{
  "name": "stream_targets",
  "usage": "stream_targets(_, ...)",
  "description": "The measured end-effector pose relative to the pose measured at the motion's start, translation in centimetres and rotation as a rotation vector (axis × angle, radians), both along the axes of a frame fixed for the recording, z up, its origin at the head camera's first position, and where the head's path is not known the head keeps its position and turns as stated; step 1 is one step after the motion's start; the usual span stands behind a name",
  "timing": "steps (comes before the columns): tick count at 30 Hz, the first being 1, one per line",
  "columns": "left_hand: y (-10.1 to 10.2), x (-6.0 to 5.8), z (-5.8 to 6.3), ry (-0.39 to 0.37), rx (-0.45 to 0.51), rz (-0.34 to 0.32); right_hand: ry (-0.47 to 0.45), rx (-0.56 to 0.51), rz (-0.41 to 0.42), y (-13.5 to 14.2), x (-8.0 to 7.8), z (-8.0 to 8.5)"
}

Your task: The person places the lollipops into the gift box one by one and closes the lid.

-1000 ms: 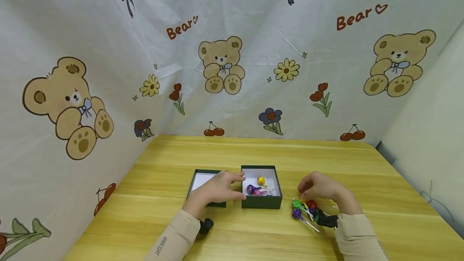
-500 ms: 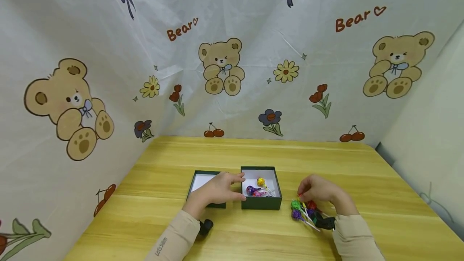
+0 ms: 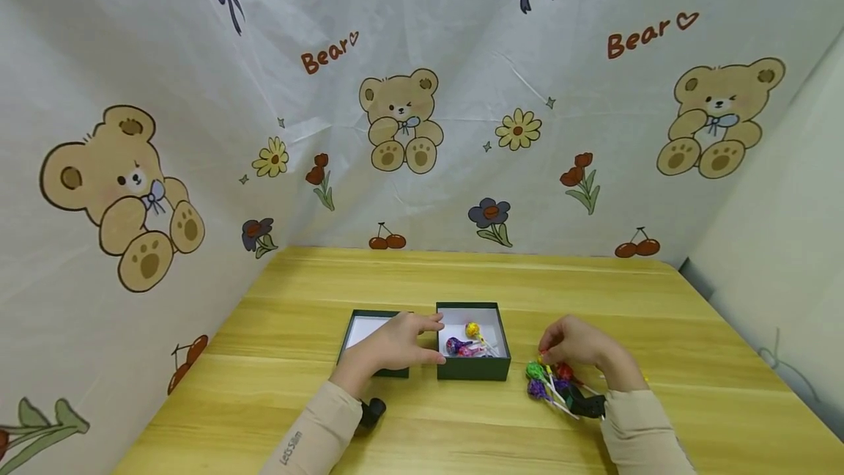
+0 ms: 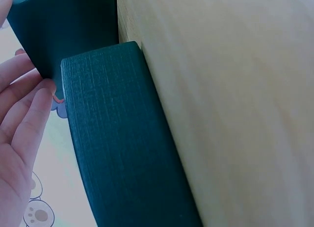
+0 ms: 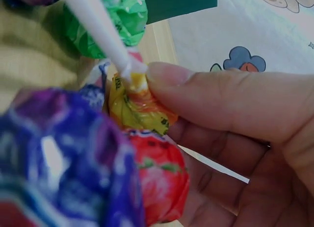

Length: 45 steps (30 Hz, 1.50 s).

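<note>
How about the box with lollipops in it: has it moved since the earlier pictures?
No. Against the printed cherries beyond it, the box keeps its place; only the whole view shifts slightly.

Bear-print cloth point(image 3: 455, 116), wood-grain table point(image 3: 475, 427), pale wall point(image 3: 785, 262)

We are seeing thin, crinkled, glossy wrappers, like plastic film, on the yellow lollipop point(image 5: 140, 112), green lollipop point(image 5: 130, 16) and red lollipop point(image 5: 159, 178), and the blurred blue-purple lollipop point(image 5: 64, 158) is shining too. The white stick point(image 5: 95, 26) is looking like smooth plastic. On the nearer green box point(image 4: 122, 138) we are noticing a fine, linen-like texture with a soft sheen, while the white lining point(image 3: 464, 317) of the candy box point(image 3: 472, 369) is looking like smooth, matt card. The wood-grained table point(image 3: 422, 431) is gleaming faintly, the creased cloth backdrop point(image 3: 455, 35) is reflecting softly, and the sleeves point(image 3: 642, 424) are appearing as matt fabric.
</note>
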<state>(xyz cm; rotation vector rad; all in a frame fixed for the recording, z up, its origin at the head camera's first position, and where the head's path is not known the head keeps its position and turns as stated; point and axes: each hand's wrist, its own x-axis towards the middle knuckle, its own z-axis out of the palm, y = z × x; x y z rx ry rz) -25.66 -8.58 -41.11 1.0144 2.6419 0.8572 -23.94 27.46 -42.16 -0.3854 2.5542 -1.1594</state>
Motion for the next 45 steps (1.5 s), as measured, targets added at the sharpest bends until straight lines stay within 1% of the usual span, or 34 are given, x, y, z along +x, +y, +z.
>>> stream_targets(7,-0.1,0.0,0.1,-0.003,-0.003,0.0,-0.033,-0.048,-0.015,-0.2,0.2,0.2)
stream_targets(15,0.0,-0.1,0.0,-0.002,-0.003,0.004,-0.014,-0.005,-0.025,-0.6,0.4,0.8)
stream_targets(21,0.0,-0.1,-0.1,-0.009,-0.003,0.001,-0.004,-0.028,-0.055,-0.6,0.5,0.9)
stream_targets(25,0.0,-0.1,-0.1,-0.004,-0.002,0.0,0.01,-0.038,-0.08,-0.6,0.4,1.1)
stream_targets(29,0.0,-0.2,-0.1,-0.002,0.001,-0.003,0.028,-0.037,-0.09,-0.7,0.4,1.4)
stream_targets(33,0.0,-0.2,-0.1,-0.002,0.001,-0.001,0.043,-0.062,-0.093,-0.8,0.4,1.9)
stream_targets(36,0.0,-0.1,-0.1,-0.005,-0.001,0.002,0.074,-0.072,-0.103,-1.0,0.4,2.3)
stream_targets(41,0.0,0.0,0.0,-0.007,-0.004,0.004,0.136,-0.053,-0.143,-1.5,0.5,3.0)
stream_targets(45,0.0,0.0,0.1,-0.012,-0.001,0.004,0.156,-0.063,-0.169,-1.9,0.6,3.6)
